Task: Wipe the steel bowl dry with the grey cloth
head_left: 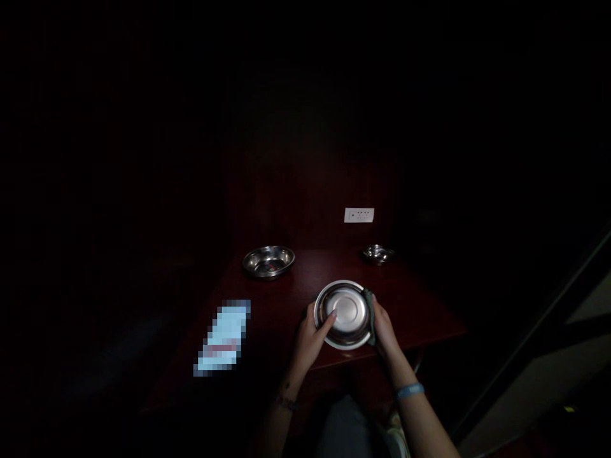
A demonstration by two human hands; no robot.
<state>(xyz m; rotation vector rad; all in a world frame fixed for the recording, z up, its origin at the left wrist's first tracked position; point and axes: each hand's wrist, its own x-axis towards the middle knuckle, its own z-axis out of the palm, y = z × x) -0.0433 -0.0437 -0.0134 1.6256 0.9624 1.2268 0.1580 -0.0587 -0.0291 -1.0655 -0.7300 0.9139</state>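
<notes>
A shiny steel bowl (pixel 347 310) is held over the table's front part, its underside turned up toward me. My left hand (pixel 311 337) grips its left edge, the thumb lying across the base and the other fingers hidden beneath. At the opposite edge, my right hand (pixel 384 326) is closed on a dark green cloth (pixel 371 317), pressing it to the rim. Part of the cloth is covered by the right hand.
The dark red table (pixel 315 273) bears a larger steel basin (pixel 268 262) at back left and a small steel bowl (pixel 377 254) at back right. A bright pixelated patch (pixel 223 337) lies at left. Above the table is a white wall socket (pixel 359 215).
</notes>
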